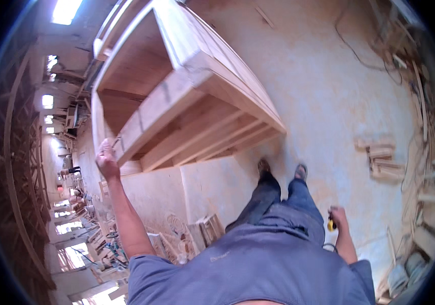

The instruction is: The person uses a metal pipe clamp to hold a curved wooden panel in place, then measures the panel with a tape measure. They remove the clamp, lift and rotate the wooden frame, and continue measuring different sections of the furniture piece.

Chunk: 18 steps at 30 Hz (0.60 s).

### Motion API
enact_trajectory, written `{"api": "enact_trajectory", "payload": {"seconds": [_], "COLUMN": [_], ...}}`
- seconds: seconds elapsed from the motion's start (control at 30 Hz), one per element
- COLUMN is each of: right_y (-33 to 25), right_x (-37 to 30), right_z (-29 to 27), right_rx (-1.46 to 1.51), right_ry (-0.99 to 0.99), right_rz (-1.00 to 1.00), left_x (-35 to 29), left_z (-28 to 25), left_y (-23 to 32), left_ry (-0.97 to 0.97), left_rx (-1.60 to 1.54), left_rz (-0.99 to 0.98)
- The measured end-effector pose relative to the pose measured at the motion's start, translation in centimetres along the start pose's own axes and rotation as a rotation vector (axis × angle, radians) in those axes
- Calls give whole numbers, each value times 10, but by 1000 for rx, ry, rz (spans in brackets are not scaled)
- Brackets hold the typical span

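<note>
A large unpainted wooden cabinet frame [148, 114] stands in front of me, its slatted side facing my legs and dark marks on its beams. At its left corner my left hand [107, 161] is closed round the edge of the beam, arm stretched out. My right hand [338, 216] hangs low beside my right leg, away from the cabinet. Its fingers are wrapped round a small yellow and black tape measure [332, 224], which is partly hidden by the hand.
Pale dusty floor [324, 101] lies right of the cabinet. A small stack of wood offcuts [382, 158] sits there, with a cable [354, 48] beyond. Timber pieces [210, 229] lean behind my left side. Other lumber [418, 101] lines the right edge. Windows [70, 229] run along the left.
</note>
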State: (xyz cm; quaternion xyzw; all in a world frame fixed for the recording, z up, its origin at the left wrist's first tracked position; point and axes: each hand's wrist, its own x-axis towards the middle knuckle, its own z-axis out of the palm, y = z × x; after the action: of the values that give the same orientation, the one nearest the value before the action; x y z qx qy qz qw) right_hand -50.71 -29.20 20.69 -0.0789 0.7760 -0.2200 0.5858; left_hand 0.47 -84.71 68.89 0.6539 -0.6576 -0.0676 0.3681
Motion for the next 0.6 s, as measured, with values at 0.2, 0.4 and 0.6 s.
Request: {"api": "enact_trajectory", "payload": {"seconds": [0.2, 0.4, 0.6], "right_y": [-25, -85, -193], "right_x": [-11, -18, 0], "right_z": [-11, -33, -15], "right_rx": [40, -64, -31], "right_ry": [33, 81, -13], "right_rz": [24, -43, -196], "left_x": [-3, -20, -136], "left_z": [2, 8, 93], "left_y": [1, -2, -49], "left_ry": [-22, 300, 849], "left_rx": [-97, 100, 76], "left_rz": [13, 31, -207]}}
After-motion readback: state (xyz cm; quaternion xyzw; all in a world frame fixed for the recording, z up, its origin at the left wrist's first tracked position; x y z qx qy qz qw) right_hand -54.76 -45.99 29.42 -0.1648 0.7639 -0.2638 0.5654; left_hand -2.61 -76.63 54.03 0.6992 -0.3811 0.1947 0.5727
